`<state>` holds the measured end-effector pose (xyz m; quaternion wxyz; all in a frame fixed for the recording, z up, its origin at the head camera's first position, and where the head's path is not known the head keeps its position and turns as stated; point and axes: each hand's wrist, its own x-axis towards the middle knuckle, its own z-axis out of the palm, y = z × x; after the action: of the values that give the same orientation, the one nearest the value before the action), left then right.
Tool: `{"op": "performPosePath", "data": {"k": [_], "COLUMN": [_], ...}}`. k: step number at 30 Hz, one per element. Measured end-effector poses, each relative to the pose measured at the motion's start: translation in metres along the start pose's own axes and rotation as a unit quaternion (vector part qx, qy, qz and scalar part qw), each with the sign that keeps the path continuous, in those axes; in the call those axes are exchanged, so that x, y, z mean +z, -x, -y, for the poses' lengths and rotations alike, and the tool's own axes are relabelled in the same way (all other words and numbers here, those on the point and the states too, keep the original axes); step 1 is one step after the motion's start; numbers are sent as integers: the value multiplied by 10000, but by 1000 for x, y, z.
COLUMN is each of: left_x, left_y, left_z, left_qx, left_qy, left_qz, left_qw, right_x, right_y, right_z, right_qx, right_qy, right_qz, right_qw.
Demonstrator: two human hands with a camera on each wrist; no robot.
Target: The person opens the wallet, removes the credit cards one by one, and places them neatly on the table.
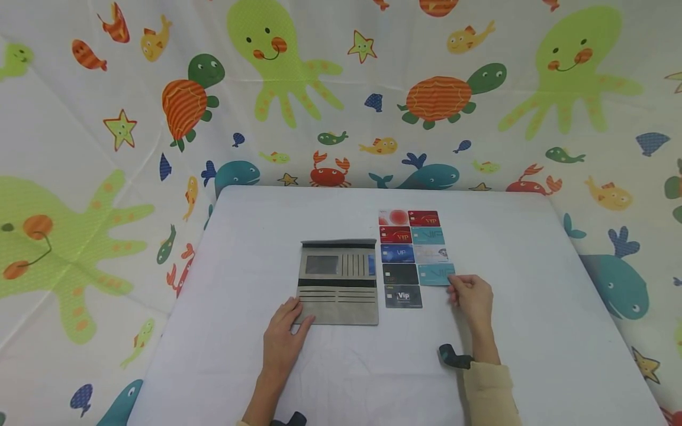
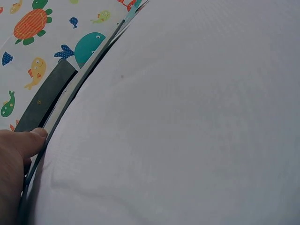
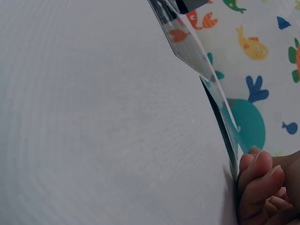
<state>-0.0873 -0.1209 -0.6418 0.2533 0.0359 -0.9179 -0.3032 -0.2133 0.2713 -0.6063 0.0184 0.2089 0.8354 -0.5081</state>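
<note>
A grey wallet [image 1: 338, 310] lies unfolded in the head view, showing card slots, a clear window and a blue card [image 1: 372, 265] at its right edge. At its lower left corner my left hand [image 1: 281, 340] rests, thumb near the bottom edge and fingers over the left edge; the left wrist view shows the thumb [image 2: 35, 139] against the wallet's edge. To the wallet's right, my right hand [image 1: 473, 297] pinches the lower right corner of a teal VIP card [image 1: 434, 275]. Seen from the right wrist, the fingers [image 3: 258, 187] are curled at that card's edge.
Other cards lie in two columns beside the wallet: a dark Vip card [image 1: 403, 300], a black card [image 1: 399, 273], a blue VIP card [image 1: 396, 253], red VIP cards and lighter ones. The white-clothed table [image 1: 224, 260] meets a sea-animal-patterned curtain [image 1: 341, 100] behind and at both sides.
</note>
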Motion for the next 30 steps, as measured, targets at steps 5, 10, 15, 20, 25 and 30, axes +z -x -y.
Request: {"op": "performPosePath", "data": {"k": [5, 10, 15, 20, 25, 30], "left_x": [0, 0, -1, -1, -1, -1], "left_y": [0, 0, 0, -1, 0, 1], "left_z": [0, 1, 0, -1, 0, 1], "left_qx": [19, -4, -26, 17, -12, -29], "left_qy": [38, 32, 38, 88, 50, 30], "left_qz": [-16, -21, -16, -25, 5, 13], "left_qw": [10000, 10000, 10000, 10000, 10000, 10000], "right_x": [4, 6, 7, 9, 11, 13], "right_y": [0, 2, 3, 4, 4, 5], "right_z": [2, 7, 12, 12, 11, 10], "right_qx": [-63, -226, -283, -361, -449, -534], "right_qy": [126, 350, 628, 902, 1038, 1116], "right_qz": [-63, -60, -112, -210, -305, -356], "right_qw": [9999, 9991, 9976, 9951, 9931, 9917]}}
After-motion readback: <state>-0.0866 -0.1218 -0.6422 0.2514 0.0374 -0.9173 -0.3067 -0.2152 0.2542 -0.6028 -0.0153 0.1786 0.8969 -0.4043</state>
